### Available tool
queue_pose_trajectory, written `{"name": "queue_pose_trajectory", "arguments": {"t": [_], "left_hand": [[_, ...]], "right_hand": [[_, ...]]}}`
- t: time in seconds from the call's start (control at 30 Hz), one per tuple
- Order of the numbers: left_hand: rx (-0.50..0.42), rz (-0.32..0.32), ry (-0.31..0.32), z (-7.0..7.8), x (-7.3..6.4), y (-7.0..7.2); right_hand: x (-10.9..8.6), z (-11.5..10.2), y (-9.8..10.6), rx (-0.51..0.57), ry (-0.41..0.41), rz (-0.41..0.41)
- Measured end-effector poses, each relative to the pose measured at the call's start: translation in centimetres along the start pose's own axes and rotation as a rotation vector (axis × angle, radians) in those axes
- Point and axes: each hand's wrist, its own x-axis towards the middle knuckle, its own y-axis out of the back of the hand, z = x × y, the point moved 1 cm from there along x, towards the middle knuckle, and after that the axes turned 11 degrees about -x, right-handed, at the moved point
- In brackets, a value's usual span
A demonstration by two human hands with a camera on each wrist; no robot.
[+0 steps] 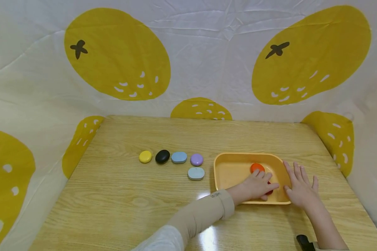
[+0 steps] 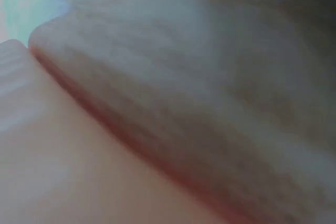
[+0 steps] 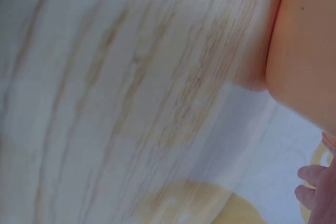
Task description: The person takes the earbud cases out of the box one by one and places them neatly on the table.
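My left hand (image 1: 257,185) reaches down into an orange-yellow plastic tray (image 1: 226,153), its fingers spread. A red piece (image 1: 270,190) shows between its forefinger and thumb, mostly covered by the hand. Just beyond its other fingertips lies an orange-red round piece (image 1: 257,168). At the tray's right end, my right hand (image 1: 301,191) rests with straight, spread fingers against the outer wall. The right wrist view has the tray wall (image 3: 304,40) and some fingers (image 3: 314,174) at its edge. Blurred skin and sleeve fill the left wrist view.
Left of the tray, a yellow piece (image 1: 145,157), black piece (image 1: 162,157), blue piece (image 1: 179,157) and purple piece (image 1: 196,160) form a row on the wooden table (image 1: 119,202). A pale grey piece (image 1: 196,173) lies below the purple one. Fruit-printed cloth (image 1: 207,69) hangs behind.
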Motion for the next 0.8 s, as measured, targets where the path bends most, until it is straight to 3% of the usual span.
{"name": "queue_pose_trajectory", "arguments": {"t": [0.37,0.57,0.8], "left_hand": [[-0.009,0.170,-0.001,-2.2,-2.3,1.1],[-0.031,0.280,-0.005,-4.3,-5.4,2.6],[-0.125,0.289,0.054,-7.2,-10.0,3.8]], "right_hand": [[0.0,0.0,-0.1,0.004,0.000,-0.007],[-0.1,0.0,0.1,0.017,0.007,-0.013],[-0.2,0.0,0.1,0.021,0.007,-0.014]]}}
